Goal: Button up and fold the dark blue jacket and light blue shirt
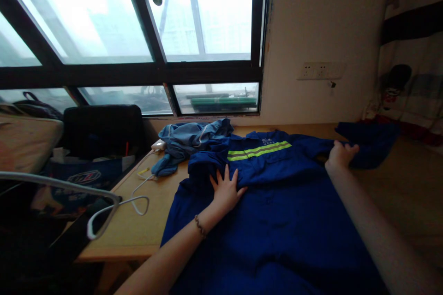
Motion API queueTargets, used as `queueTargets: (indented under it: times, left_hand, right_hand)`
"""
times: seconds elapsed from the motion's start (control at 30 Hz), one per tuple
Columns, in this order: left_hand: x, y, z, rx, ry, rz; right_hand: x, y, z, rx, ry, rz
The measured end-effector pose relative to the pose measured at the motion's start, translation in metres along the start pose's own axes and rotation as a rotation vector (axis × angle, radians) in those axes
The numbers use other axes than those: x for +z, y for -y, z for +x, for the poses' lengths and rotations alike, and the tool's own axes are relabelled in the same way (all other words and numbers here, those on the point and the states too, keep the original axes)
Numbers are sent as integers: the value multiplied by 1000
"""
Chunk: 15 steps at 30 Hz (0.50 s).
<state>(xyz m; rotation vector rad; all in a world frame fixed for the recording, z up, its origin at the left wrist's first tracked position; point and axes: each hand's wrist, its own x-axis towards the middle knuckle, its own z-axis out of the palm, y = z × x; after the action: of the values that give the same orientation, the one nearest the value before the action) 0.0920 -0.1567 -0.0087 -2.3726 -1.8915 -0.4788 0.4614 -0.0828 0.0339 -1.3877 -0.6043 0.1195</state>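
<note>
A dark blue work jacket (277, 212) lies spread over the wooden table, with a yellow-green reflective stripe (259, 151) across its chest and small white lettering above the stripe. My left hand (226, 189) presses flat on the jacket just below the stripe, its fingers spread. At the right, my right hand (340, 154) is closed on the jacket's sleeve (372, 145). The sleeve's end reaches out past that hand toward the right. Part of my right fingers is hidden from this angle.
A crumpled light blue garment (197, 136) lies at the table's back left, beside a white power strip (158, 145) with a cable. The wooden table (134, 226) ends at the left near a black chair (104, 129). A white metal bar (69, 179) juts in. Behind stand a window and wall.
</note>
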Motion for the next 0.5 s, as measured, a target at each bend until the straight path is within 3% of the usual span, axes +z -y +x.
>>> queueTargets:
  times: [0.1,0.23,0.33,0.4,0.5]
  left_hand:
    - [13,13,14,15,85,-10]
    - [15,31,32,131,118,-50]
    - [14,49,44,165,154,-97]
    - [13,62,52,135,148,-122]
    - [11,73,64,43,116,-125]
  right_hand:
    - [13,2,-37,-135,197,-86]
    - [53,9,-104,-390,743,-289]
    - [78,4,-139,-559,1026,-422]
    - [86,-4,-155,-605,1125,-576]
    - [84,-16,-172,-597,1133,-800]
